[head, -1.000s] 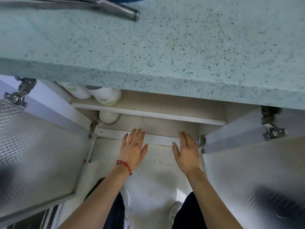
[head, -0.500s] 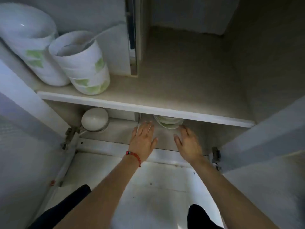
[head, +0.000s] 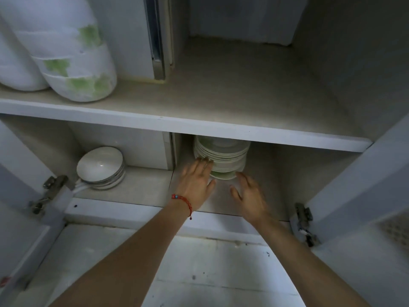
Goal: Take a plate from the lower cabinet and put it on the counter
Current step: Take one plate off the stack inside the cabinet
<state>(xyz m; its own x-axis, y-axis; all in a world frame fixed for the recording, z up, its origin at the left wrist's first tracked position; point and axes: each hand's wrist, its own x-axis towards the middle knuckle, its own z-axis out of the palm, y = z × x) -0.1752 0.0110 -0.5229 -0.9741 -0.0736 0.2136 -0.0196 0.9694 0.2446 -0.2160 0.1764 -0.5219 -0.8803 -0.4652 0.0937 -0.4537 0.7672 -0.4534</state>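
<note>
A stack of several white plates (head: 223, 156) stands on the bottom shelf of the open lower cabinet, under the middle shelf (head: 177, 124). My left hand (head: 195, 180), with a red bracelet at the wrist, reaches in with its fingertips touching the left side of the stack. My right hand (head: 249, 194) hovers just in front of the stack's lower right edge, fingers spread, holding nothing. The counter is out of view.
A smaller stack of white bowls (head: 100, 166) sits in the left compartment of the bottom shelf. Two tall stacks of white and green bowls (head: 73, 63) lie tilted on the upper shelf at left. Both cabinet doors (head: 363, 196) stand open at the sides.
The view has dropped from the counter edge into the cabinet. Both hands have moved forward onto the bottom shelf, and the left one now touches the plate stack.
</note>
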